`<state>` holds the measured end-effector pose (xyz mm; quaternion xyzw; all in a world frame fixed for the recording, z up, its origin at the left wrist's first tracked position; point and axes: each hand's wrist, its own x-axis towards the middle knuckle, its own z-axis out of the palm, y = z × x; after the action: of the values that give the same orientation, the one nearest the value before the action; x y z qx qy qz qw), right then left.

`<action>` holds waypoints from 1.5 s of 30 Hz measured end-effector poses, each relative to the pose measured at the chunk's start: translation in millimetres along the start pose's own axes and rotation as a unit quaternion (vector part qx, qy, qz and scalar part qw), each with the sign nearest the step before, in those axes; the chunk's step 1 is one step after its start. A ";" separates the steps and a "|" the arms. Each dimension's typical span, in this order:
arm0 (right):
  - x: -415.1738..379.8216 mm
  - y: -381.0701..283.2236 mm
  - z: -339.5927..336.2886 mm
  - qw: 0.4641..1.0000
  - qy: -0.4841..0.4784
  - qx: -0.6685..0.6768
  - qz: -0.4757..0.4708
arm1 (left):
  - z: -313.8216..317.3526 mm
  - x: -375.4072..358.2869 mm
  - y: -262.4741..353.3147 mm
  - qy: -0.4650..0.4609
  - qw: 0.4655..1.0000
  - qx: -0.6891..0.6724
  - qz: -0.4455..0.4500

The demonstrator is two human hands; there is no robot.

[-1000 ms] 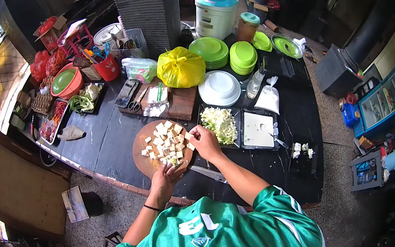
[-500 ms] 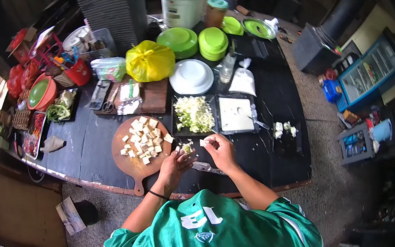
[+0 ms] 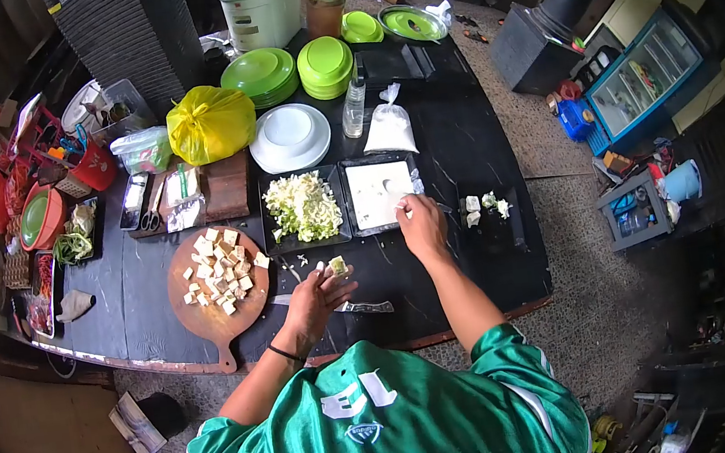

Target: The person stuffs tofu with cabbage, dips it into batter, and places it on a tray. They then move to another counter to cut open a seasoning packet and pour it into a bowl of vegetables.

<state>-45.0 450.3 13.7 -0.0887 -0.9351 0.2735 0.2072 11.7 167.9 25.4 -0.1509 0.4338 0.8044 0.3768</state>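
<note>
My left hand (image 3: 315, 296) is palm up over the near table edge, its outstretched fingers bearing a tofu piece (image 3: 338, 266) with pale green filling. My right hand (image 3: 423, 226) reaches over the near right corner of a black tray of white batter (image 3: 370, 197). Its fingers are pinched together, with something whitish at the tips that I cannot make out. To the left, cut tofu cubes (image 3: 221, 269) lie on a round wooden board (image 3: 188, 313). A tray holds chopped cabbage (image 3: 301, 207). Partly behind my left hand lies a knife (image 3: 371, 307).
Several whitish pieces (image 3: 488, 204) sit on a dark tray at right. Behind the batter stand a bag of white powder (image 3: 389, 124) and a glass bottle (image 3: 355, 110). White plates (image 3: 290, 136), green plates (image 3: 258, 74) and a yellow bag (image 3: 210, 126) are farther back.
My right hand has moved away from the left hand, forward and right to the batter tray. My left hand still bears the filled tofu piece. The camera view has shifted.
</note>
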 end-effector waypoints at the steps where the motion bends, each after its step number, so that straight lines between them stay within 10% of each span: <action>1: 8.3 8.9 4.7 0.997 -0.011 -0.072 -0.025 | -0.9 -0.8 -0.8 0.004 1.000 -0.001 0.006; 9: 16.9 11.4 47.5 0.966 -0.055 -0.242 -0.078 | -21.1 -9.8 0.0 0.056 0.996 -0.049 0.045; 17: 22.1 -11.6 61.0 0.990 -0.127 0.027 0.051 | -18.7 -17.1 4.0 0.081 0.994 -0.056 0.045; 39: 36.1 -32.0 62.3 0.960 -0.077 -0.225 -0.145 | -21.0 -13.6 2.2 0.076 0.994 -0.057 0.044; 45: 40.4 -49.7 46.9 0.978 -0.192 -0.075 0.015 | -19.4 -15.3 1.8 0.076 0.994 -0.055 0.052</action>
<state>-104.3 397.7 18.8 -0.0642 -0.9738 0.2178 0.0125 19.0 144.3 23.9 -0.2094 0.4232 0.8319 0.2915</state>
